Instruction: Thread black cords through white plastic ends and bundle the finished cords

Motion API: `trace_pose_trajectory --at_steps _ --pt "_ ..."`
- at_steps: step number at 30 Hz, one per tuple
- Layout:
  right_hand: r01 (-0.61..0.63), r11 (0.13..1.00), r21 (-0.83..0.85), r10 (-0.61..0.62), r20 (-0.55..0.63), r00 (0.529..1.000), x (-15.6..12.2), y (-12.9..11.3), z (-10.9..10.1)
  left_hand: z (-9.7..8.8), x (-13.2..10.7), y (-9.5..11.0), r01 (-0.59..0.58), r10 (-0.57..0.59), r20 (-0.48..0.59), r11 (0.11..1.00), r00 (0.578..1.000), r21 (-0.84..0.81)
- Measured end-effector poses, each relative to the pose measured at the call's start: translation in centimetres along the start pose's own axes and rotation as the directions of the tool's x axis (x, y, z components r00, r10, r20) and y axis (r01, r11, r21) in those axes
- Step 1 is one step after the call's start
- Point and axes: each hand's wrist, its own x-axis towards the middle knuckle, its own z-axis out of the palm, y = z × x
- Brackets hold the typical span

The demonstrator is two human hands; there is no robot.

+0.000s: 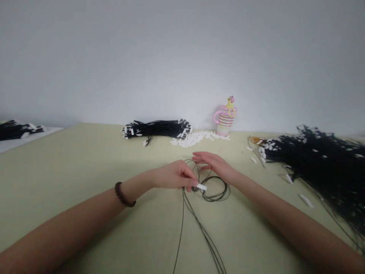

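Observation:
My left hand [175, 175], with a dark bead bracelet [123, 195] on its wrist, pinches a thin black cable [212, 190] just beside its small white connector [201, 187]. The cable lies in a loose coil on the table between both hands, and its strands trail toward me. My right hand [215, 164] rests on the far side of the coil with fingers stretched out flat, touching the loop.
A tied bundle of black cables [155, 128] lies at the back by a heap of white connectors [194, 138]. A pink striped cup [225, 121] stands against the wall. A large pile of black cables [322, 160] fills the right. Another bundle [17, 129] lies far left.

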Motion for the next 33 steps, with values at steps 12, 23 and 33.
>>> trace_pose_trajectory --at_steps 12,23,33 --pt "0.213 0.593 -0.776 -0.271 0.057 0.961 -3.0 -1.9 4.6 0.1 1.4 -3.5 0.053 -0.099 -0.41 0.991 0.907 -0.122" --pt "0.047 0.759 -0.65 -0.063 -0.002 0.998 -2.7 0.2 5.1 0.2 1.9 -4.2 0.073 -0.127 -0.462 0.988 0.878 -0.134" --pt "-0.155 0.938 -0.31 0.169 0.02 0.985 -2.0 0.4 5.3 0.5 1.8 -4.0 0.057 -0.159 -0.469 0.973 0.869 -0.223"
